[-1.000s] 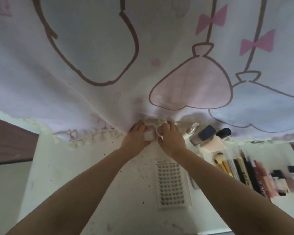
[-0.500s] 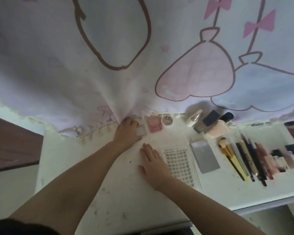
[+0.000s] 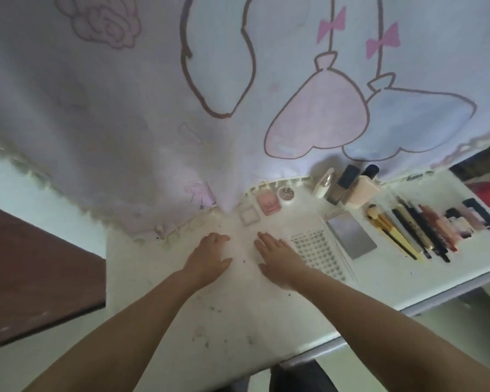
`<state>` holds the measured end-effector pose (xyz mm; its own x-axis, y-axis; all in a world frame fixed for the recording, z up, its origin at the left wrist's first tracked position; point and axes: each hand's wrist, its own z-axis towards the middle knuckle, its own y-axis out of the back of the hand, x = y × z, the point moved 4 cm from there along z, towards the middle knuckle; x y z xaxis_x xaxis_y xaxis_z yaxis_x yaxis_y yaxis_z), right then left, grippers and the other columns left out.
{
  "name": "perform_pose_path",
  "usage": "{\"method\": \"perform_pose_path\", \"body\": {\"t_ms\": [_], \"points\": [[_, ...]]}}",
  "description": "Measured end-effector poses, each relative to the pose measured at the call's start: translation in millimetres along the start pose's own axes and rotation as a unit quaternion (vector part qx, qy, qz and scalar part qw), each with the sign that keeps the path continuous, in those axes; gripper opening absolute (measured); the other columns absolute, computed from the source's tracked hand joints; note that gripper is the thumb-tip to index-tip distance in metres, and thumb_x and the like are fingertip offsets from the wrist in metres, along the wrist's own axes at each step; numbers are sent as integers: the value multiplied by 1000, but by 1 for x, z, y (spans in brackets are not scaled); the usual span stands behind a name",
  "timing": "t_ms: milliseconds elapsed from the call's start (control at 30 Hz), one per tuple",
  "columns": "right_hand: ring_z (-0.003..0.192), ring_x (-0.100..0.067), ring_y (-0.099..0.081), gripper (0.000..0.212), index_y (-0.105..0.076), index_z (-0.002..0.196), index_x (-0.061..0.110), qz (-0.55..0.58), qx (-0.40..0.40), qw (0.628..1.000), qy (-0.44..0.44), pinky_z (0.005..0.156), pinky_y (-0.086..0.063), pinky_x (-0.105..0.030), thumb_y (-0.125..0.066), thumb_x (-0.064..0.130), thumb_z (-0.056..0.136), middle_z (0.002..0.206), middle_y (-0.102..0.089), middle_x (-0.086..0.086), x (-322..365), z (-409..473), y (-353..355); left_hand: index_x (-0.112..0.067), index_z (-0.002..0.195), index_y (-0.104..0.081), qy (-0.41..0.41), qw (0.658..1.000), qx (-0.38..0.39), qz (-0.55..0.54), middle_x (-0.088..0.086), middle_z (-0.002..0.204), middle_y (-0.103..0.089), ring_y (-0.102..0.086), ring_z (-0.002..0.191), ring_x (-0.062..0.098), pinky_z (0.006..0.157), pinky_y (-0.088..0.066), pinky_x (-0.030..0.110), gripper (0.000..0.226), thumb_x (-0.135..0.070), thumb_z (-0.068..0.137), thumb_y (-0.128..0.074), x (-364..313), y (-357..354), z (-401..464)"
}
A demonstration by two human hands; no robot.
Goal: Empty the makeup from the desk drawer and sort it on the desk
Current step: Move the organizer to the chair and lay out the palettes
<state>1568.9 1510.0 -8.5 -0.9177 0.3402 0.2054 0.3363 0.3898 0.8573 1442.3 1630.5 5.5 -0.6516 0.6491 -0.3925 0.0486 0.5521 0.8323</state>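
1. Two hands lie flat on the white tabletop (image 3: 238,321). The left hand (image 3: 207,260) and the right hand (image 3: 280,261) are side by side with a small gap between them.
2. Both hands hold nothing. The right hand's fingers (image 3: 263,240) are straight and close together. The left hand's fingers bend a little at the tips and rest on the tabletop.
3. The makeup is all on the far side and the right side of the hands.
4. Just past the fingertips, on the far side, sits a small clear square case (image 3: 249,219). It is about as near to one hand as to the other.
5. Next to it on the right are a pink square compact (image 3: 268,204) and a little round jar (image 3: 286,194).
6. Touching the right hand's right edge is a flat tray of lashes (image 3: 318,254). Its long side runs from near to far.
7. Farther right are a grey mirror card (image 3: 351,234), some bottles (image 3: 348,185), and a row of brushes and pencils (image 3: 408,233). These all point the same way, slanting from far-left to near-right.
8. A printed curtain (image 3: 125,123) hangs over the far edge of the tabletop.
9. No drawer shows here. I think it is below the near edge, so the hands would have to pull back toward the person to get more things.
10. The right hand is nearer to the sorted rows, so it looks best placed to add to them.
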Motion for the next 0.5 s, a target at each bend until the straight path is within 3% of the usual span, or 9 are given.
{"method": "perform_pose_path", "body": {"t_ms": [100, 233, 367, 500], "points": [[139, -27, -30, 47, -36, 143, 12, 76, 8, 995, -66, 111, -29, -41, -36, 29, 100, 153, -26, -8, 3, -16, 24, -18, 137, -38, -53, 998, 12, 33, 4, 137, -38, -36, 129, 20, 102, -37, 34, 46, -29, 94, -50, -10, 16, -13], [119, -29, -51, 36, -56, 126, 11, 150, -111, 973, -135, 101, -41, -40, -38, 26, 99, 129, -53, -11, -13, -64, 45, -17, 133, -44, -145, 985, 9, 95, 4, 132, -46, -44, 125, 20, 99, -41, 35, 40, -30, 96, -47, -56, 34, -24], [96, -26, -60, 34, -60, 114, 10, 162, -203, 930, -259, 84, -52, -38, -34, 28, 101, 110, -60, -8, -44, -160, 38, -16, 128, -51, -268, 951, 14, 154, 6, 127, -54, -53, 114, 23, 94, -46, 37, 36, -34, 98, -42, -137, 26, -40], [108, -28, -56, 41, -54, 122, 17, 174, -244, 858, -417, 90, -47, -41, -26, 39, 101, 120, -55, -6, -62, -292, -18, -15, 121, -56, -388, 904, 51, 174, 6, 121, -58, -54, 110, 23, 94, -45, 40, 44, -45, 99, -34, -235, -24, -82]]}}
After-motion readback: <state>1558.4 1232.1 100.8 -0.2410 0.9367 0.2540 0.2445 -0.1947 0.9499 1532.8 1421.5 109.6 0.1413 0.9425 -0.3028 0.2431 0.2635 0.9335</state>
